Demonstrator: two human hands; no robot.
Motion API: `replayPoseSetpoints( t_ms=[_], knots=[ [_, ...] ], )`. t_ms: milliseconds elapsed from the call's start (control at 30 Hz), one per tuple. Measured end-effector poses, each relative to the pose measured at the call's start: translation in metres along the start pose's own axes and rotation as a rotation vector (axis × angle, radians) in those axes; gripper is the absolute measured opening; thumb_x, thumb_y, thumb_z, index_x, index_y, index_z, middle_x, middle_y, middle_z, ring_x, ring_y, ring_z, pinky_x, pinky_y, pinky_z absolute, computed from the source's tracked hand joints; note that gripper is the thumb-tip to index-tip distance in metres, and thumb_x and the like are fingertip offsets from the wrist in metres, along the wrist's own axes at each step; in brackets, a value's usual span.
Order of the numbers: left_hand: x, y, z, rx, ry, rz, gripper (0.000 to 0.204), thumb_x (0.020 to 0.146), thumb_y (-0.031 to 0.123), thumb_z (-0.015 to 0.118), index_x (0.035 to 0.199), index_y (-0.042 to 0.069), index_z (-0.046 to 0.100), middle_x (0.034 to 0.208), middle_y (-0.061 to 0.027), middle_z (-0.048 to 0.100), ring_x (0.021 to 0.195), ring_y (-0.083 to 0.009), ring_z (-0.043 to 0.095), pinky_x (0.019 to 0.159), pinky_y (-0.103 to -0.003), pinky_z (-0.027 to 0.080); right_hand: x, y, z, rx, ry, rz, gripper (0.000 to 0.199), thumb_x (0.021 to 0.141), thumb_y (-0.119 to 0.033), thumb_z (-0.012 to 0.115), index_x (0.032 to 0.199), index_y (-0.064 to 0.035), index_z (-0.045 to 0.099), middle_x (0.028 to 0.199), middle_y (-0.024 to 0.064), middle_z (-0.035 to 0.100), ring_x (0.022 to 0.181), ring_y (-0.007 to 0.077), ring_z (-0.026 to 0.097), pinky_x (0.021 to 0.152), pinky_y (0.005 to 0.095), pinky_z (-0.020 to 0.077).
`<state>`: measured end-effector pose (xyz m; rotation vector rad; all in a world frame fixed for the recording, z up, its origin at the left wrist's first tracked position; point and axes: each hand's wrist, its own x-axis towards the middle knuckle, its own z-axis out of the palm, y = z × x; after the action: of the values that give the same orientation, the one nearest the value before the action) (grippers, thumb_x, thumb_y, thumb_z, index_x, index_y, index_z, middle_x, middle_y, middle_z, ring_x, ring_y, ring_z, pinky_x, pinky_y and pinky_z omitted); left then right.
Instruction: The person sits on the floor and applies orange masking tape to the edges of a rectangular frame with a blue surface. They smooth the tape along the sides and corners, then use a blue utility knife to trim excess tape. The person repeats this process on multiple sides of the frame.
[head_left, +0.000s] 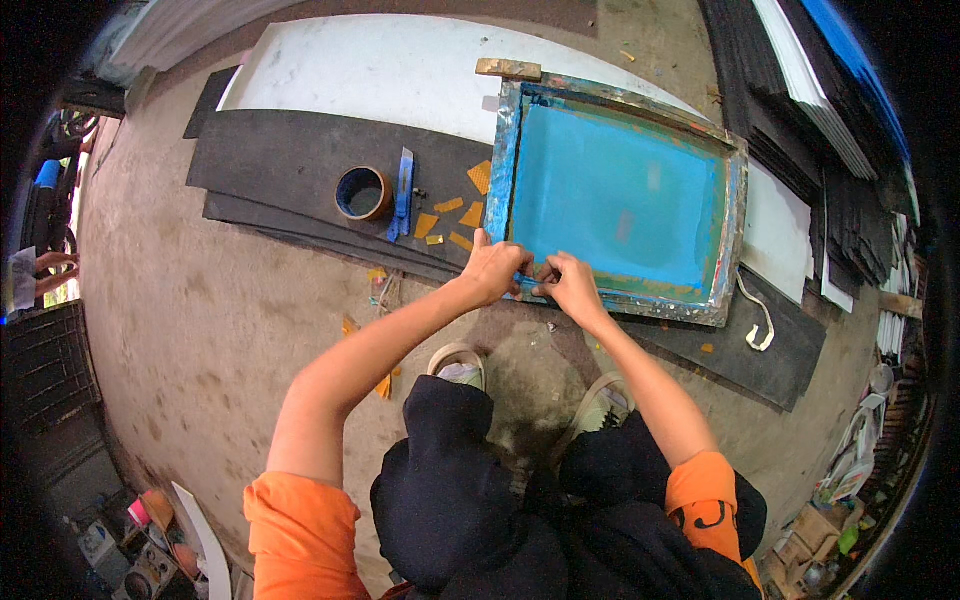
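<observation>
A screen-printing frame [738, 200] with blue mesh and a paint-stained rim lies tilted on dark sheets in front of me. My left hand [493, 272] is at the frame's near left corner, its fingers curled closed over the edge. Close beside it, my right hand [572, 284] pinches at the same near edge with bent fingers. The fingertips of both hands almost meet; whatever they pinch is too small and hidden to make out. Left of the frame stand a brown cup [363, 193] with a dark blue inside and a flat blue tool [403, 195].
Pieces of orange-yellow tape [480, 177] lie scattered beside the frame. Dark sheets [290, 150] and a white sheet [380, 75] lie beneath and behind. A wooden block [508, 68] sits at the frame's far left corner. A white strip [762, 325] lies right; stacked boards [810, 90] stand beyond.
</observation>
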<state>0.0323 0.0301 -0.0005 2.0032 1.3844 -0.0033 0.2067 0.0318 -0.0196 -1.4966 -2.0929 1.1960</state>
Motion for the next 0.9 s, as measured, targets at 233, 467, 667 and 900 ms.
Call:
replayPoseSetpoints(
  t_ms=[233,467,667,900],
  knots=[
    [0.0,0.0,-0.002,0.0,0.004,0.042,0.036,0.057,0.016,0.078,0.088,0.015,0.061,0.089,-0.0001,0.062,0.093,-0.0198,0.057,0.077,-0.039,0.028,-0.011,-0.006,0.002,0.054,0.129,0.035,0.02,0.064,-0.008,0.075,0.068,0.0013,0.057,0.067,0.0064,0.05,0.059,0.0175,0.048,0.055,0.0346,0.037],
    [0.005,-0.012,-0.005,0.263,-0.037,0.22,0.05,0.058,0.036,0.078,0.097,0.013,0.058,0.096,-0.0026,0.06,0.095,-0.0194,0.057,0.081,-0.041,0.034,-0.001,-0.01,-0.007,0.129,-0.01,0.205,0.019,0.067,-0.016,0.072,0.075,-0.0026,0.063,0.077,0.0174,0.059,0.073,0.0314,0.057,0.064,0.0396,0.0428],
    [0.006,-0.011,-0.005,0.356,-0.103,0.239,0.059,0.055,0.035,0.078,0.103,0.011,0.054,0.097,-0.0042,0.056,0.1,-0.0221,0.053,0.075,-0.04,0.035,0.002,-0.009,0.0,0.045,-0.024,0.116,0.023,0.069,-0.022,0.07,0.08,-0.002,0.066,0.077,0.0191,0.059,0.075,0.0343,0.057,0.067,0.0404,0.0427],
    [0.002,-0.007,-0.008,0.152,-0.098,0.13,0.058,0.052,0.028,0.081,0.101,0.011,0.054,0.098,-0.004,0.055,0.102,-0.0217,0.05,0.075,-0.04,0.031,-0.014,-0.021,0.017,0.065,0.251,0.163,0.017,0.068,-0.017,0.069,0.076,-0.0018,0.066,0.072,0.0152,0.056,0.071,0.0333,0.054,0.065,0.04,0.0414]
  ],
)
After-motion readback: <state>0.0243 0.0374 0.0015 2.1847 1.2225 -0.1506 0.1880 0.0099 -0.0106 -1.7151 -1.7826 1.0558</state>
